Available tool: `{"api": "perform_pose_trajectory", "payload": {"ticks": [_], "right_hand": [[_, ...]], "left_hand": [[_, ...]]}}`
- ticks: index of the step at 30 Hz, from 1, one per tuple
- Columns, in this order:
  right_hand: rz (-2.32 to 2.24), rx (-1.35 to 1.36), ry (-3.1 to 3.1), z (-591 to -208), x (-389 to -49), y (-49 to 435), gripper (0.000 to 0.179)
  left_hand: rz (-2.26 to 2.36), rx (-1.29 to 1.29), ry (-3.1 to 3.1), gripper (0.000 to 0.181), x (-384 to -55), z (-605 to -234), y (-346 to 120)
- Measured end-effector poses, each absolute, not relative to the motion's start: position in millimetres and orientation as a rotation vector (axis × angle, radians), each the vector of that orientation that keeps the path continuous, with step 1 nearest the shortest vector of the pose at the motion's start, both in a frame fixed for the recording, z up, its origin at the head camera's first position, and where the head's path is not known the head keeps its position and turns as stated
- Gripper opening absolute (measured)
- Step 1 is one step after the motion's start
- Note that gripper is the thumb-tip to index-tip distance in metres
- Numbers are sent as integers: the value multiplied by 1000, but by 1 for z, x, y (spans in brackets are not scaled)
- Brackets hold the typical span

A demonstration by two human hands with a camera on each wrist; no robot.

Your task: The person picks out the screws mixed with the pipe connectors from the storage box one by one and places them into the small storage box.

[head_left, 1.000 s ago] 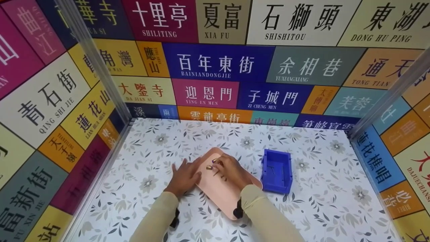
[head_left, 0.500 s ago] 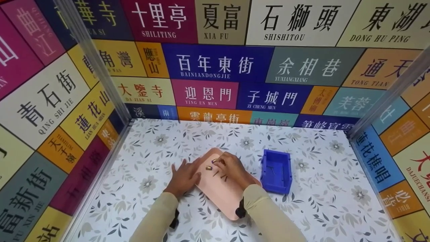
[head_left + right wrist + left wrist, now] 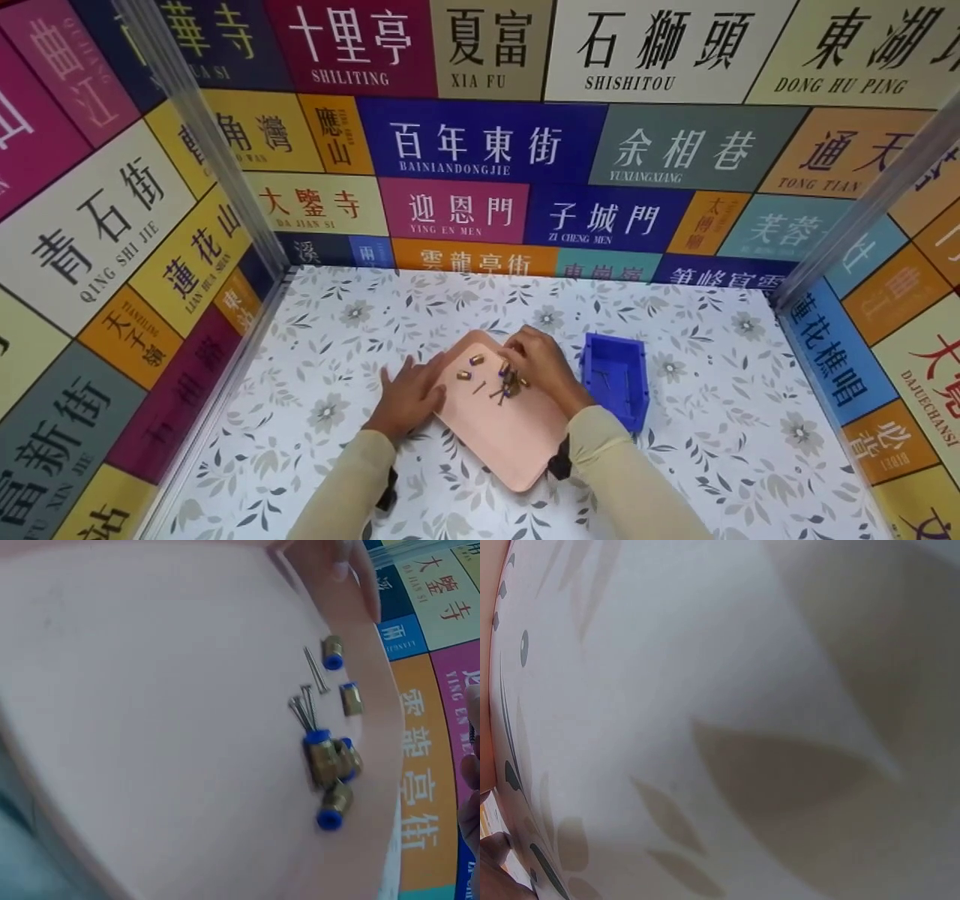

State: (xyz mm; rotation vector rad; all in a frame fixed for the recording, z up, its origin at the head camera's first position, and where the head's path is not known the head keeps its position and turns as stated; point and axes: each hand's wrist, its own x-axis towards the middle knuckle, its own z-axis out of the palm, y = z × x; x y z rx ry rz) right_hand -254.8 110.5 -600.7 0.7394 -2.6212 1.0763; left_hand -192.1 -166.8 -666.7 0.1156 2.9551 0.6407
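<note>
A pink tray (image 3: 510,442) lies at a slant on the table. My left hand (image 3: 409,394) rests with fairly straight fingers on its left edge; a bit of that hand (image 3: 499,870) shows at the left wrist view's corner. On the tray lie several brass fittings with blue collars (image 3: 322,761) and three loose screws (image 3: 315,671). My right hand (image 3: 541,364) is over the tray's right side, just right of the fittings. Its fingertips (image 3: 471,772), cut off at the right wrist view's edge, pinch a thin dark metal piece, apparently a screw.
A blue bin (image 3: 639,375) with a few screws inside stands right of the tray, close to my right forearm. The table's cover (image 3: 330,457) is floral. Printed walls (image 3: 480,142) enclose the back and sides.
My right hand has lifted off the fittings and moved right, towards the tray's right edge, uncovering the fittings and screws. My left hand has stayed on the tray's edge.
</note>
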Motion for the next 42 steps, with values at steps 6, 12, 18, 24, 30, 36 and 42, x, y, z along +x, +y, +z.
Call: {"api": "perform_pose_trajectory", "payload": {"ticks": [6, 12, 18, 24, 30, 36, 42], "right_hand": [[1104, 718, -2524, -584, -257, 139, 10], [1113, 718, -2434, -568, -258, 173, 9], [1008, 659, -2447, -566, -258, 208, 12], [936, 566, -2536, -570, -254, 242, 13], [895, 509, -2542, -575, -250, 267, 14], [901, 480, -2483, -574, -247, 280, 13], [894, 472, -2462, -574, -245, 286, 14]], "left_hand": [[649, 81, 2933, 65, -191, -663, -167], [675, 47, 2914, 65, -190, -662, -168], [669, 131, 2952, 64, -190, -664, -170], [665, 117, 2946, 65, -190, -667, -169], [649, 109, 2945, 66, -191, -667, -168], [640, 88, 2926, 66, -191, -663, -166], [652, 72, 2905, 65, -190, -661, -164]]}}
